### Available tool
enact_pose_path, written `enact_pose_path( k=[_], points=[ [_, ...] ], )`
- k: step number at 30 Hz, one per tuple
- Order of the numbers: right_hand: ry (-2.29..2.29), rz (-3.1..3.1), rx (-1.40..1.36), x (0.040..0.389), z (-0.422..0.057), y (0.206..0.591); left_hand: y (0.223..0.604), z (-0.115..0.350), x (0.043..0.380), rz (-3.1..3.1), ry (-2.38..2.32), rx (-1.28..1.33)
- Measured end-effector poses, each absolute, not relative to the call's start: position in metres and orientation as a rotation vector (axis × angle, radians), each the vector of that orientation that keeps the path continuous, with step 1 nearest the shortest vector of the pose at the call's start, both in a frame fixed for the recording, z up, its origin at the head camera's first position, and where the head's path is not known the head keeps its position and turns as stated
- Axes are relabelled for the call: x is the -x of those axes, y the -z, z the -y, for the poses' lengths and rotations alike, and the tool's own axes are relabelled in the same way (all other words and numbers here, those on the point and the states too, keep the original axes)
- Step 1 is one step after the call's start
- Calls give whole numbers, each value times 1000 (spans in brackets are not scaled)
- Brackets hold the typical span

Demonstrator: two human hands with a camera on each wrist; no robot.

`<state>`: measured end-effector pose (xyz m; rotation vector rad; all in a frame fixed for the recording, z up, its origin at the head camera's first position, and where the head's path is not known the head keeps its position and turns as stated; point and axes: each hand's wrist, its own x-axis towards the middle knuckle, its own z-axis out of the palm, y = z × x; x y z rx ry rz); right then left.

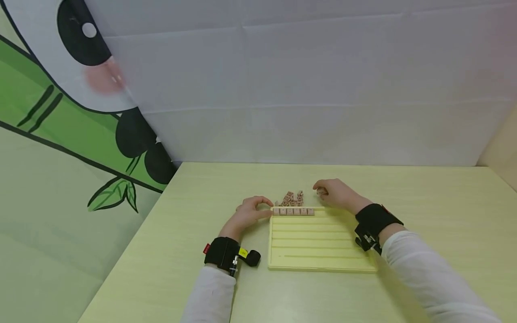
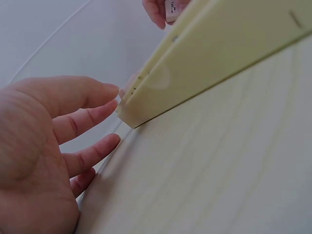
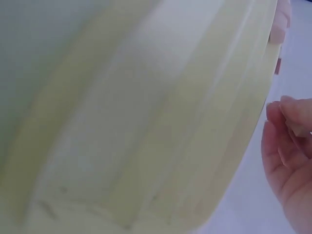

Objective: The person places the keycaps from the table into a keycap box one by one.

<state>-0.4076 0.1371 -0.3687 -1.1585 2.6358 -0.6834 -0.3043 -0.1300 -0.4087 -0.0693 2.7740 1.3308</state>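
My left hand [image 1: 249, 214] is at the far left corner of a pale yellow ridged tray [image 1: 319, 264], its thumb and forefinger tips right at the corner. In the left wrist view the fingers [image 2: 100, 146] are extended and spread. A row of small square tiles [image 1: 294, 211] lines the tray's far edge, starting at that corner. My right hand [image 1: 338, 194] is past the far edge, right of the row, and pinches a small tile [image 2: 171, 9] between thumb and fingers. "Tab" is printed on it.
A loose heap of small printed tiles [image 1: 291, 198] lies just behind the tray's far edge, between the hands. The light wooden table [image 1: 202, 206] meets a white cloth backdrop [image 1: 323, 89] at the back. A printed cartoon panel [image 1: 60, 157] is at left.
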Motion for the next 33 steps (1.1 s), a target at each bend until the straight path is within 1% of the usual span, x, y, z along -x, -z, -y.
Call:
enact_pose_path(
  k=[10, 33],
  points=[
    [702, -2649, 1141, 393, -136, 369, 412, 135, 298, -2726, -1348, 98],
    [743, -2797, 1019, 362, -126, 371, 415, 146, 284, -2723, -1323, 43]
  ],
)
